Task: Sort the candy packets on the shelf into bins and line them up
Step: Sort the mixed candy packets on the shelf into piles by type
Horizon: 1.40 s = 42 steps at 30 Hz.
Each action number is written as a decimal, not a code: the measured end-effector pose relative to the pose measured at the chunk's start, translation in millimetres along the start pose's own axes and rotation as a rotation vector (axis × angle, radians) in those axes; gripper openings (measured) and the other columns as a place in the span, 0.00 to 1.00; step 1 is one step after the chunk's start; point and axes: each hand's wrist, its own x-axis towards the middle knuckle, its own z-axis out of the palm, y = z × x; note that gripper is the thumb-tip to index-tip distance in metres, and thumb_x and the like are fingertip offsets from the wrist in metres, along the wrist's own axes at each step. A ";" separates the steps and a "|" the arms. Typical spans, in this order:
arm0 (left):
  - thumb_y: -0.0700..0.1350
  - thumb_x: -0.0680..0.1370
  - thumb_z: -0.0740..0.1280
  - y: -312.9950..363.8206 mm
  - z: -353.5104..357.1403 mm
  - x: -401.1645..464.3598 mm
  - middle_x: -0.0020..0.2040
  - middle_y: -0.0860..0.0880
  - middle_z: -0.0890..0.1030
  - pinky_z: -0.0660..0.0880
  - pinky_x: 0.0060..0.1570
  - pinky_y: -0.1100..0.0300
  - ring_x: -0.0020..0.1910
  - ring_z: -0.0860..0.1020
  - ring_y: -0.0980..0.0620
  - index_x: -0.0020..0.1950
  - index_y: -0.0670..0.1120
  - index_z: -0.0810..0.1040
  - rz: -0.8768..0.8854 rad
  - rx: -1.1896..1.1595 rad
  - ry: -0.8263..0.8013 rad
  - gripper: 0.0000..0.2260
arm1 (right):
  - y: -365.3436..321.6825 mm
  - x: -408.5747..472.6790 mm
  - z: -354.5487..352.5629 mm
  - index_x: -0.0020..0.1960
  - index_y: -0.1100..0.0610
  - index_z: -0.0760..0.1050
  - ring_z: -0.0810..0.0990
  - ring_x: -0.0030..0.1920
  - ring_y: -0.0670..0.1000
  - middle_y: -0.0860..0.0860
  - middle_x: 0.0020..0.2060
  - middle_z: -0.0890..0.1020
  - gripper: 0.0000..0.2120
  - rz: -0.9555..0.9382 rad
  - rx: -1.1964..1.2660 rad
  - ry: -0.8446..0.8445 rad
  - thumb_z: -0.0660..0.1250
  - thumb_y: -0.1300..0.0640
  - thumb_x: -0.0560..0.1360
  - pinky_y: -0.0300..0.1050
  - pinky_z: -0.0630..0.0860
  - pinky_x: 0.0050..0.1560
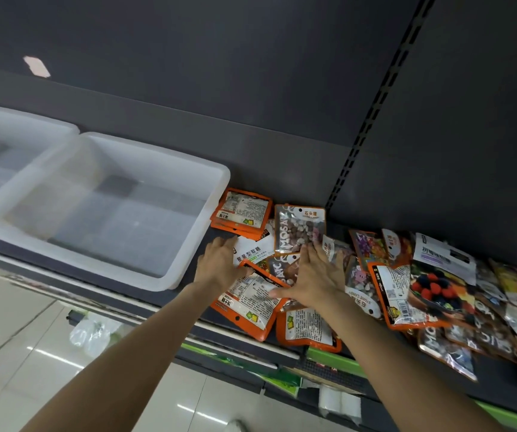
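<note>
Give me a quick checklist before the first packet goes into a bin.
1. Near bin has room: ok, nothing visible inside.
2. Far bin has room: ok for the part in view; the rest is cut off.
3. Left hand on a packet: ok, it lies on the orange packet.
4. Right hand firmly holding: not ok, fingers spread flat on the pile.
5. Packets sorted by kind: not ok, orange, stone candy and berry packets overlap.
6. Packets safely on the shelf: cannot tell; some lie at its front edge.
</note>
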 end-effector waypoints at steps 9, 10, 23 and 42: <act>0.38 0.78 0.65 21.8 -33.1 -0.8 0.56 0.46 0.77 0.76 0.47 0.56 0.50 0.78 0.46 0.54 0.45 0.80 0.072 -0.172 0.205 0.07 | 2.4 1.0 -4.3 0.76 0.58 0.34 0.37 0.76 0.51 0.53 0.76 0.35 0.63 -0.033 0.123 -0.013 0.64 0.25 0.61 0.61 0.44 0.73; 0.39 0.79 0.64 25.0 -42.0 -3.4 0.57 0.46 0.77 0.75 0.49 0.58 0.53 0.78 0.45 0.57 0.44 0.80 0.095 -0.150 0.237 0.09 | 2.3 0.1 -6.0 0.76 0.58 0.34 0.37 0.76 0.51 0.53 0.76 0.36 0.63 -0.028 0.133 -0.009 0.65 0.25 0.62 0.61 0.45 0.73; 0.39 0.80 0.61 30.0 -111.3 -25.4 0.53 0.42 0.75 0.73 0.39 0.54 0.46 0.77 0.41 0.57 0.44 0.81 0.165 -0.130 0.511 0.11 | -5.6 -21.0 -10.2 0.77 0.57 0.48 0.46 0.77 0.55 0.55 0.77 0.49 0.44 -0.019 0.055 0.122 0.62 0.35 0.72 0.63 0.53 0.73; 0.38 0.79 0.62 32.8 -141.5 -37.7 0.56 0.42 0.78 0.71 0.39 0.62 0.43 0.76 0.47 0.55 0.41 0.80 0.193 -0.306 0.663 0.09 | 3.0 -41.4 12.6 0.77 0.52 0.38 0.40 0.76 0.59 0.58 0.76 0.40 0.42 -0.039 0.212 0.090 0.60 0.38 0.76 0.55 0.44 0.74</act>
